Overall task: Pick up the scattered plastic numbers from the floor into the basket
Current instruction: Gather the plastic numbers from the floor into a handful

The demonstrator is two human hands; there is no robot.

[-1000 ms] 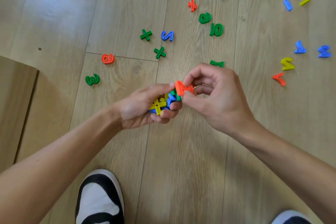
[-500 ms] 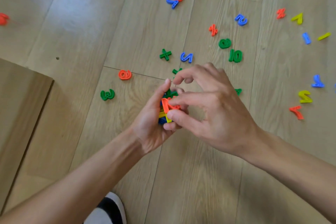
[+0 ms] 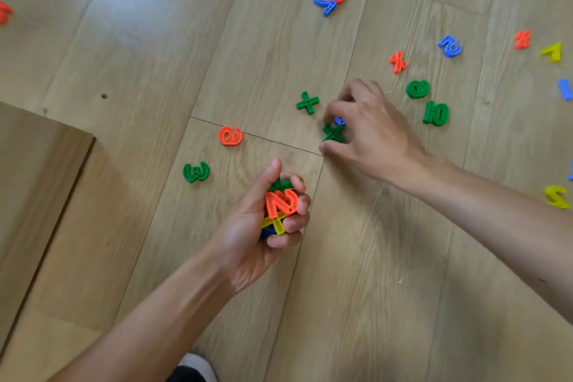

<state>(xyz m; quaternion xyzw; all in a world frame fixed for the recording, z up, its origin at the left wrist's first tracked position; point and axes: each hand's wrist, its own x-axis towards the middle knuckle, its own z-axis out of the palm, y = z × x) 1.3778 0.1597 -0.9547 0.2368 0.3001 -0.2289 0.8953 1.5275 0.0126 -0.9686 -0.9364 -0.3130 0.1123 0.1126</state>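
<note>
My left hand [image 3: 266,226] grips a bundle of plastic pieces, with an orange 2 [image 3: 280,202] on top, a yellow cross under it, and green and blue bits beneath. My right hand [image 3: 369,130] reaches over the floor with curled fingers around a green cross [image 3: 332,133] and a partly hidden blue piece [image 3: 339,120]; the thumb touches the floor just below them. Whether they are lifted is unclear. Nearby lie another green cross [image 3: 307,102], an orange piece [image 3: 230,136] and a green 3 [image 3: 196,172]. No basket is in view.
Several more numbers lie scattered: a green 10 [image 3: 436,114], green 0 [image 3: 418,89], orange piece [image 3: 398,62], blue 2 [image 3: 450,46], orange 3 over a blue 7 [image 3: 325,5], yellow 2 [image 3: 557,196]. A wooden board [image 3: 34,183] lies at left. My shoe [image 3: 195,369] is at the bottom.
My right hand let go of the orange 2, left it in my left hand, and moved up and right to the green cross on the floor. The view shifted a little.
</note>
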